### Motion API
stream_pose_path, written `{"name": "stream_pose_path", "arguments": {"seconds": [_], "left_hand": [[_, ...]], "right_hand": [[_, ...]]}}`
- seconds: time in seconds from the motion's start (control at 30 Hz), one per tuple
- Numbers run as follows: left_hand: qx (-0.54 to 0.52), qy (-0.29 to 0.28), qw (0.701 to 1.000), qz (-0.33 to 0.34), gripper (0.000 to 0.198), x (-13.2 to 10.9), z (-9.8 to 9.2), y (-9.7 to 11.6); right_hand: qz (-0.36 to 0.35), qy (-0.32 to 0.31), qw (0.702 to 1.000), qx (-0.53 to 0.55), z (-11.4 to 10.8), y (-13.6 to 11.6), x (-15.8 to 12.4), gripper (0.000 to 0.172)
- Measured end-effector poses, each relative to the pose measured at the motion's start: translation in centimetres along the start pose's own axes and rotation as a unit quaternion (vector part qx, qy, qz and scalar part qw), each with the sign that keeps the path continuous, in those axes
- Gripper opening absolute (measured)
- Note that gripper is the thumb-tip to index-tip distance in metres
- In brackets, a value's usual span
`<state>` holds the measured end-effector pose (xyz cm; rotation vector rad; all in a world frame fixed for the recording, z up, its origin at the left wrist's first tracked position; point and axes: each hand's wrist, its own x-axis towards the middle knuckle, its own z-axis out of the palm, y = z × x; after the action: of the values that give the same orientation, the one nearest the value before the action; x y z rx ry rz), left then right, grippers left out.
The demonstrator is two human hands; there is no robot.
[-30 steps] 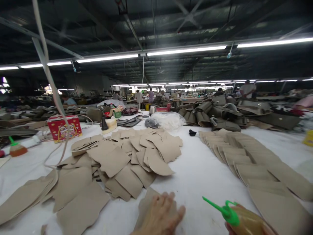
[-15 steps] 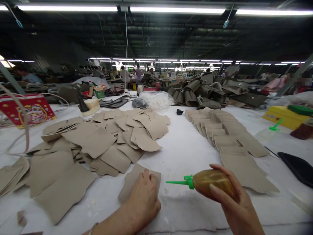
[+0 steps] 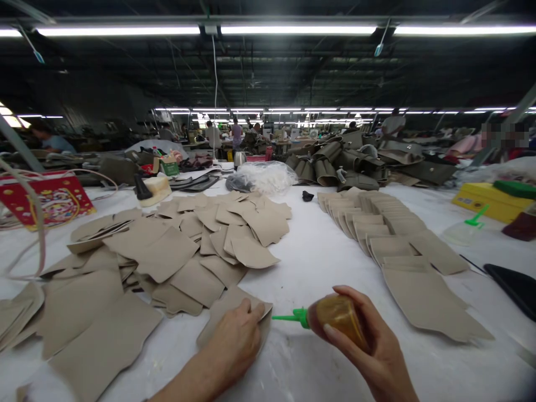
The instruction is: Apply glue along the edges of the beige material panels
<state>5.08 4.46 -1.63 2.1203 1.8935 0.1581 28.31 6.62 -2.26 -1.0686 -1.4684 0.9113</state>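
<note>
The left hand (image 3: 237, 340) lies palm down, fingers spread flat, on a beige cut piece (image 3: 229, 312) near the front edge of the white table (image 3: 318, 262) — pressing it rather than gripping it. The right hand (image 3: 368, 346) is wrapped around an amber glue bottle (image 3: 337, 318), held on its side just to the right of that piece, with the green nozzle (image 3: 288, 318) pointing left at the piece's edge. Behind the left hand spreads a loose heap of beige pieces (image 3: 184, 245) — a tidier overlapping row (image 3: 377, 229) runs back on the right.
</note>
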Motion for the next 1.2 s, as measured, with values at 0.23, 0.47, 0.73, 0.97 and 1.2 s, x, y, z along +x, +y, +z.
{"name": "stream_pose_path", "arguments": {"seconds": [0.23,0.47,0.73,0.97,1.2], "left_hand": [[-0.034,0.016,0.999,-0.003,0.05,0.0,1.3,-0.5],[-0.024,0.004,1.0,-0.006,0.049,-0.2,1.3,-0.3],[-0.004,-0.016,1.0,-0.015,0.049,-0.2,1.9,-0.4],[-0.012,-0.011,1.0,-0.008,0.051,-0.3,1.8,-0.5],[-0.024,-0.014,0.999,-0.017,0.048,-0.3,1.6,-0.6]], "right_hand": [[-0.101,-0.069,0.985,-0.118,0.6,0.5,1.3,0.046],[-0.169,-0.127,0.964,-0.161,1.0,-0.4,1.3,0.039],[-0.177,-0.129,0.964,-0.153,1.0,0.0,1.9,0.038],[-0.132,-0.132,0.973,-0.136,0.8,0.1,1.9,0.038],[-0.09,-0.139,0.978,-0.129,0.2,1.1,1.6,0.039]]}}
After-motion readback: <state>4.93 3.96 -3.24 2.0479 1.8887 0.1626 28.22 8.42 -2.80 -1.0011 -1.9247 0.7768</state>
